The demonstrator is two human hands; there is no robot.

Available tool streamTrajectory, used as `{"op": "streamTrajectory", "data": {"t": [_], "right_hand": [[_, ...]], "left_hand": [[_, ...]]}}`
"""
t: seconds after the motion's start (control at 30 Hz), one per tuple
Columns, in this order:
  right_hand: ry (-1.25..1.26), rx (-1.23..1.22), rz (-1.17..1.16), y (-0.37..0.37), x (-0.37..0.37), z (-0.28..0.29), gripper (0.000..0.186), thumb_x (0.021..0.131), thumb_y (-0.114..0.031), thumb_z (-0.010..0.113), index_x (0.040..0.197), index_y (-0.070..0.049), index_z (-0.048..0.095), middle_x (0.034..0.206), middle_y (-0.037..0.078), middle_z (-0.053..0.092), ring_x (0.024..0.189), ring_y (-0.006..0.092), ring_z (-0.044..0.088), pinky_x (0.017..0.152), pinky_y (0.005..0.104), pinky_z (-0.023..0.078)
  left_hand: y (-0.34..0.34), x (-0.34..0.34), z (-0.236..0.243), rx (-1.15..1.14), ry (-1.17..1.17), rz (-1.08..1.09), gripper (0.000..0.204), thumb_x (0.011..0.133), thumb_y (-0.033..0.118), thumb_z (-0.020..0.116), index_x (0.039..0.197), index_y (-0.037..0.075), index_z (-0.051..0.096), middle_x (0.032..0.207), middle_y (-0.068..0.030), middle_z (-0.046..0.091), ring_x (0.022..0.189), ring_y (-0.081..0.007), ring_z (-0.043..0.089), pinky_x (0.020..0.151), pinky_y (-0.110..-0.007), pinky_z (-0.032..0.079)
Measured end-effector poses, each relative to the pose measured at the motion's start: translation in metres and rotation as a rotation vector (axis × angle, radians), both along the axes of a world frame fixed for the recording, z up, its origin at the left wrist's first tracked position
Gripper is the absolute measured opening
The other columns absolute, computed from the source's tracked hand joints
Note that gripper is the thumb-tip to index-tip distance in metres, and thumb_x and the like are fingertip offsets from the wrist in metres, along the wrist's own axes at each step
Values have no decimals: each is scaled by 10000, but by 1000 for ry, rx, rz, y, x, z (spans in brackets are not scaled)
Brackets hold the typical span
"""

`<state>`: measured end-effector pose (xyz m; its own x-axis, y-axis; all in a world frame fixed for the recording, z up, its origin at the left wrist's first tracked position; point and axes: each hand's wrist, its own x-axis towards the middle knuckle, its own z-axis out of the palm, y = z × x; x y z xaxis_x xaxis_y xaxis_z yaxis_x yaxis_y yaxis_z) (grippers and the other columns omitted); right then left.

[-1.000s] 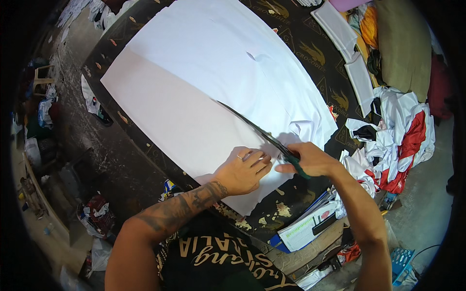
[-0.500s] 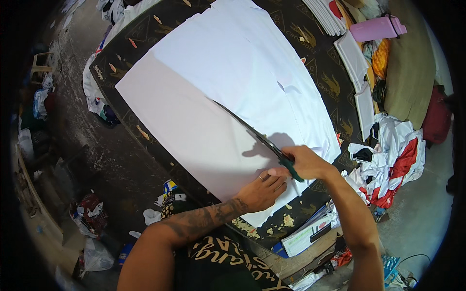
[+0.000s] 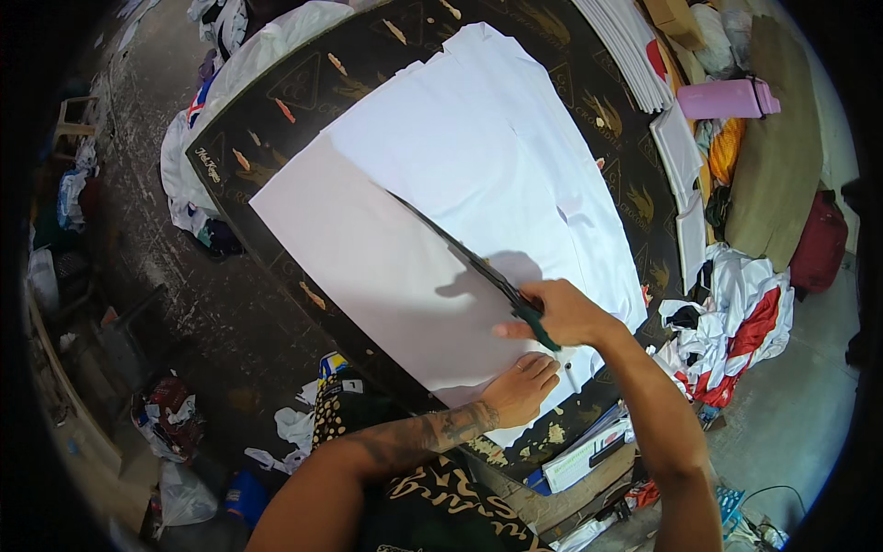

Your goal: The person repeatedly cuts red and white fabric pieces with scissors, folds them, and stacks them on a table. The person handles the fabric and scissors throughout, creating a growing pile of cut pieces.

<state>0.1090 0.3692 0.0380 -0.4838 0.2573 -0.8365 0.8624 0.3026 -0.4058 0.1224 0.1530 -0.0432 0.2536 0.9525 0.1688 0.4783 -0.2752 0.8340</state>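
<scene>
A large white cloth point(image 3: 478, 147) lies on a dark patterned table, with a pinkish-white stretch of cloth point(image 3: 368, 267) along its left side. My right hand point(image 3: 563, 313) is closed round the green handles of long dark-bladed scissors point(image 3: 469, 258). Their blades point up and left along the line between the two shades and look nearly closed, the tip at that line. Lower down, my left hand point(image 3: 522, 391) presses on the cloth near its close edge, palm down, fingers out and a ring on one. It holds nothing. A small dark round spot shows on the cloth beside it.
Yellowish scraps lie along the near rim of the dark table point(image 3: 267, 120). Folded white pieces point(image 3: 681, 156) and a pink bottle point(image 3: 722, 99) stand at the right. A heap of white and red clothing point(image 3: 736, 313) sits beyond the right edge. Bags and cloth litter the floor left.
The scissors have advanced up and left along the line toward the cloth's far edge. My right thumb has come away from my left hand. The whole view has shifted slightly.
</scene>
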Motion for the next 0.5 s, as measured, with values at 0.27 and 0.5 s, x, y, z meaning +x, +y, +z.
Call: {"op": "streamTrajectory", "data": {"t": [0.27, 0.5], "right_hand": [[-4, -22, -51, -10, -55, -4, 710, 706, -685, 924, 627, -68, 583, 550, 16, 483, 550, 164, 479, 557, 367, 398], [20, -20, -96, -17, -103, 1, 712, 710, -698, 913, 619, -78, 574, 550, 26, 519, 530, 172, 510, 536, 353, 411]], "left_hand": [[6, -4, -5, -57, 43, -107, 572, 770, 228, 713, 1279, -20, 631, 1463, -154, 539, 1408, -299, 452, 1183, -470, 333], [7, -15, -6, -18, 19, -111, 425, 875, 213, 613, 1241, -1, 650, 1394, -151, 567, 1381, -301, 474, 1177, -455, 345]]}}
